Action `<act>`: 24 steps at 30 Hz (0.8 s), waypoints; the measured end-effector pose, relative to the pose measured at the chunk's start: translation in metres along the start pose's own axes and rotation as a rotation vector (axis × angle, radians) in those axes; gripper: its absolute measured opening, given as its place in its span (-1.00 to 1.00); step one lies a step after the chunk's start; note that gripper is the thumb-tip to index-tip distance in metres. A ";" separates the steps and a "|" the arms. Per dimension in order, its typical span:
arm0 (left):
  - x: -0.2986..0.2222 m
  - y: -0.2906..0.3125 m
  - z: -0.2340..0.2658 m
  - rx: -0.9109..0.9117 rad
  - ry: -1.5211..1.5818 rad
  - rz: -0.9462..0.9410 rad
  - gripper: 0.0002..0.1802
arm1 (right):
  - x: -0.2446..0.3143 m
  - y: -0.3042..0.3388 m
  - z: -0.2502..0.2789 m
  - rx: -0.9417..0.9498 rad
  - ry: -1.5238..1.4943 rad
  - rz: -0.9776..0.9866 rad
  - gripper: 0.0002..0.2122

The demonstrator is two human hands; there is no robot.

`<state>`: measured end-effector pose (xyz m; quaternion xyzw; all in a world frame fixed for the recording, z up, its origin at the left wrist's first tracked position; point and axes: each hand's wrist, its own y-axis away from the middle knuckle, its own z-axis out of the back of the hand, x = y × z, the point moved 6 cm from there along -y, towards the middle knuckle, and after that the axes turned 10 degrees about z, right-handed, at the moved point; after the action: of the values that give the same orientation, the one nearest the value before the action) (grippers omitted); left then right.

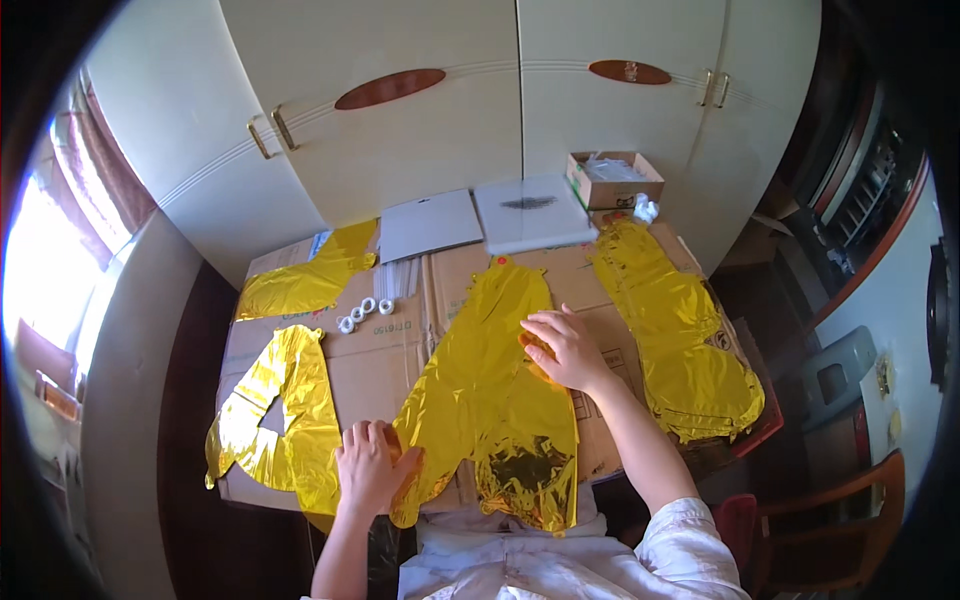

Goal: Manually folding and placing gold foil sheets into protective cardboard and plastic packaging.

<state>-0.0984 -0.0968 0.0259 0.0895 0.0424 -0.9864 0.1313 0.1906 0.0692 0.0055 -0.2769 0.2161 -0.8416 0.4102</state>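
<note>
Smoothing seems to be the step in hand, so press lightly on the middle gold foil piece, lying between the left foil piece and the right foil piece on the cardboard-covered desk. Your left hand, thumb apart from fingers, is at its near left edge; your right hand curls over its right side, pinching or not, I cannot tell. Stroke outward with flat fingers; nails could crease it.

The right hand hides part of the middle foil; the left hand hides some of its left edge. Whether either grips is unclear. The upper edge cuts off the far cabinet, the lower the near-right chair.
</note>
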 end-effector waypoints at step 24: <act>-0.074 0.006 -0.004 0.500 0.812 -0.105 -0.73 | 0.001 0.003 -0.009 0.065 0.042 0.051 -0.67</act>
<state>-0.0260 -0.0839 0.0358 0.4944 -0.1438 -0.8568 0.0288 0.1858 0.0678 -0.0027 -0.2399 0.2042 -0.8431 0.4358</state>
